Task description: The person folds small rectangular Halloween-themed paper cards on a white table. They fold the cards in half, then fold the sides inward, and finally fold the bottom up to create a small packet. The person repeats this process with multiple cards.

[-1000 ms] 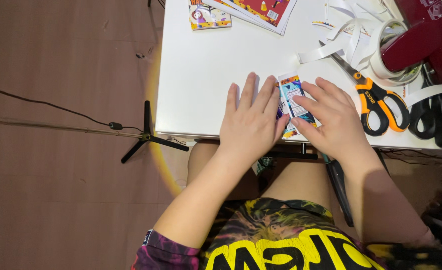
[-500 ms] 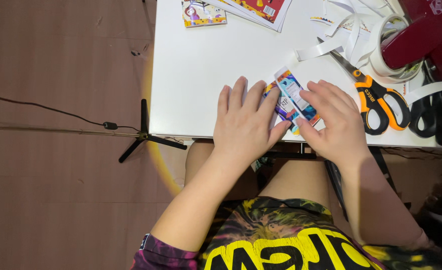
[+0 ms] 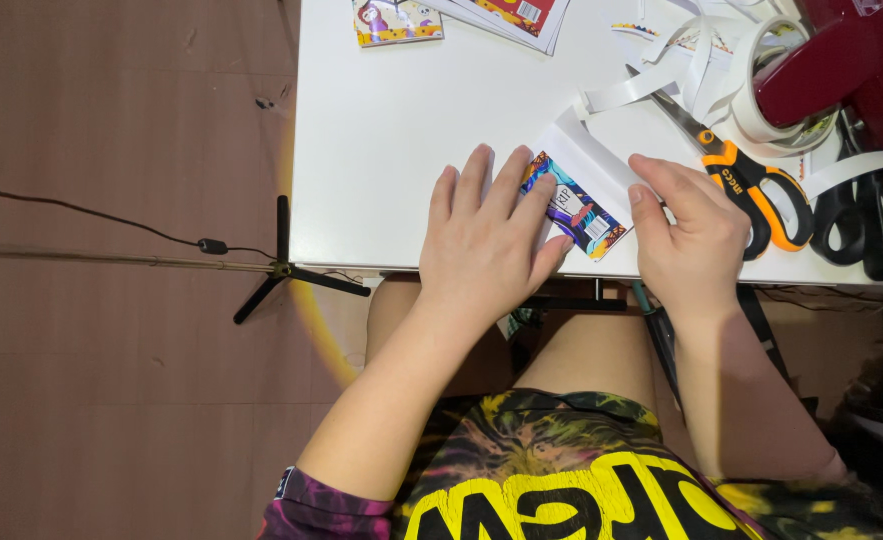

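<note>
A small colourful printed paper piece (image 3: 579, 208) with a white folded flap lies near the front edge of the white table (image 3: 391, 130). My left hand (image 3: 489, 240) lies flat with fingers spread, pressing on the paper's left part. My right hand (image 3: 689, 235) rests on the table just to the right, its fingertips on the white flap's edge. Neither hand lifts the paper.
Orange-handled scissors (image 3: 746, 175) lie just right of my right hand, black-handled scissors (image 3: 866, 220) beyond them. White paper strips (image 3: 661, 75), a tape roll (image 3: 771, 90) and a dark red dispenser (image 3: 851, 60) sit at the back right. Printed sheets (image 3: 461, 15) lie at the far edge. A tripod stand (image 3: 281, 275) stands on the floor.
The paper piece has turned and now lies more open between my hands. My right hand has shifted to the right, off the printed part, onto the white flap.
</note>
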